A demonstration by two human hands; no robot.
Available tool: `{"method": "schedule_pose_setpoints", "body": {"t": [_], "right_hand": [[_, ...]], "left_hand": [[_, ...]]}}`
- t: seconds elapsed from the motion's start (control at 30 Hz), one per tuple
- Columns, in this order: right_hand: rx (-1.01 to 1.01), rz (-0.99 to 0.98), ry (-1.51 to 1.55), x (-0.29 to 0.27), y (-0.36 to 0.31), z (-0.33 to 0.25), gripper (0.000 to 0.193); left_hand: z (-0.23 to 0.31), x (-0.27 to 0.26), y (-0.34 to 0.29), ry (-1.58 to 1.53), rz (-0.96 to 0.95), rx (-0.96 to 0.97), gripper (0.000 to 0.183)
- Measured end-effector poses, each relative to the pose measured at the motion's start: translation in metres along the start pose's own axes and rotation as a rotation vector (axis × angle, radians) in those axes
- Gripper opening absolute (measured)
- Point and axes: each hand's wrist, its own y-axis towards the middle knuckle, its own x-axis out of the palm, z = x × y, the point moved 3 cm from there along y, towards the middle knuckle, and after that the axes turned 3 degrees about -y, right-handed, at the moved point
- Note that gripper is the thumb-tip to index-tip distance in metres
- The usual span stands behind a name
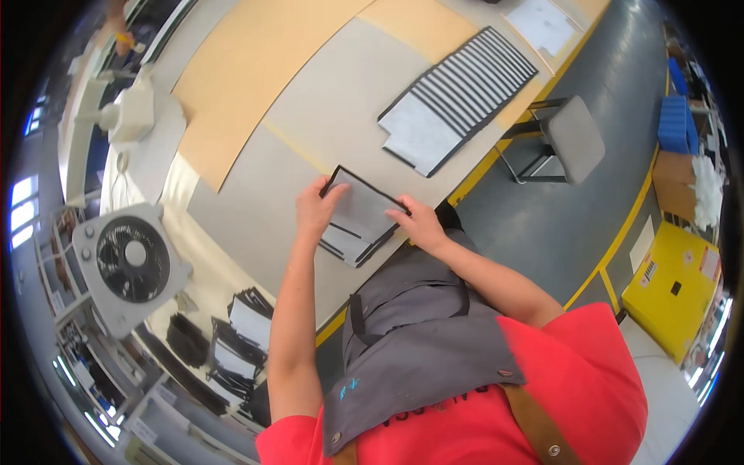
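Observation:
A light grey flat panel with black edging (364, 211) lies at the near edge of the table in front of me. My left hand (316, 205) grips its far left corner, thumb on top. On the right edge, my right hand (421, 222) pinches the black border between thumb and fingers. A dark strip shows across the panel's near part. Further off to the right, a fanned row of overlapping similar panels (430, 132) with black edges lies on the table.
Tan sheet material (256, 70) covers the table's far left. A box fan (133, 257) stands at the left, above stacks of black and white pieces (232, 341). A grey folding chair (573, 139) stands right of the table. A yellow cabinet (673, 291) is further right.

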Motion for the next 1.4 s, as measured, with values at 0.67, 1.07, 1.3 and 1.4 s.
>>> {"method": "schedule_pose_setpoints", "body": {"t": [0.67, 1.07, 1.3, 1.4], "right_hand": [[0.355, 0.236, 0.314, -0.118, 0.077, 0.056, 0.023], [0.335, 0.23, 0.315, -0.118, 0.082, 0.058, 0.029], [0.098, 0.292, 0.004, -0.107, 0.051, 0.023, 0.034], [-0.087, -0.066, 0.017, -0.049, 0.034, 0.013, 0.031]], "left_hand": [[0.056, 0.131, 0.146, 0.158, 0.112, -0.014, 0.03], [0.064, 0.134, 0.144, 0.243, 0.206, -0.041, 0.03], [0.031, 0.056, 0.095, 0.216, 0.369, 0.193, 0.045], [-0.005, 0.011, 0.041, 0.349, 0.387, 0.12, 0.049]]}}
